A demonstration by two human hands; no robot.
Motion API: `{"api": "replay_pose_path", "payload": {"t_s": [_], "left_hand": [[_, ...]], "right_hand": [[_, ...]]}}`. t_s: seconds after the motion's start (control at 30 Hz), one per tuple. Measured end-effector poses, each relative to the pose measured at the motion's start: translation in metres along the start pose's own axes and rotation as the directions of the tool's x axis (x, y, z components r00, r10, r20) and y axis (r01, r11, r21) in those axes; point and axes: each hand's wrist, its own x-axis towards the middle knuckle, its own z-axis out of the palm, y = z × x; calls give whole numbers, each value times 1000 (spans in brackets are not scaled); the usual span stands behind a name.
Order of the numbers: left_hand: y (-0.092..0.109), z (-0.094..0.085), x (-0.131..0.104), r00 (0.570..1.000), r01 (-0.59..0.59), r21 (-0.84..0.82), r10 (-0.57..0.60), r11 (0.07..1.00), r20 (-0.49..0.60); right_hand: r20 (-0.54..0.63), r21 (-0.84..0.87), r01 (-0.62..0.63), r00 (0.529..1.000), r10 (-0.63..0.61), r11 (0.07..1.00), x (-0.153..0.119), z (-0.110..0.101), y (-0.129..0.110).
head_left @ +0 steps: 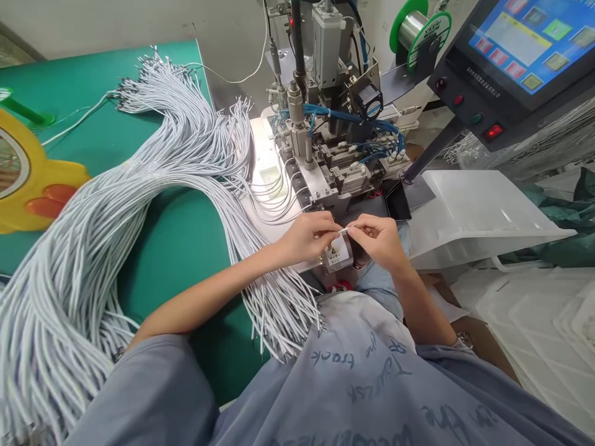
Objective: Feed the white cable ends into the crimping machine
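Observation:
My left hand [312,236] pinches a thin white cable [344,230] close to its end, just in front of the machine. Facing it, my right hand [377,238] has its fingertips closed on the tip of the same cable. The very end is hidden between the fingers. Below the hands shows a metal box with a warning label [338,251]. A large bundle of white cables [153,173] lies to the left, and its loose ends [283,310] spread beside my left forearm. Several cables run into the clamps of the machine [320,179].
A solder wire spool [421,31] and a touchscreen panel [520,49] stand at the back right. A white plastic chute [483,210] juts out on the right. On the green mat [186,248] at the left sits a yellow duck-shaped object [41,179].

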Motion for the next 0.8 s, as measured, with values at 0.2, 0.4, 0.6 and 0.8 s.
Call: {"api": "replay_pose_path", "payload": {"t_s": [0.2,0.4,0.6,0.8], "left_hand": [[2,2,0,997,71,-42,-72,997,-17],[-6,-3,-3,986,-169,407,150,898,78],[-3,6,-5,1000,17,295,-18,955,2],[-19,5,-1,979,103,372,-159,922,124]], "right_hand": [[-147,66,65,988,-55,996,-3,17,4],[-117,-237,197,966,-229,951,0,14,3],[-153,-131,174,969,-193,976,5,18,9],[-193,-26,23,981,-27,999,13,27,36]]}}
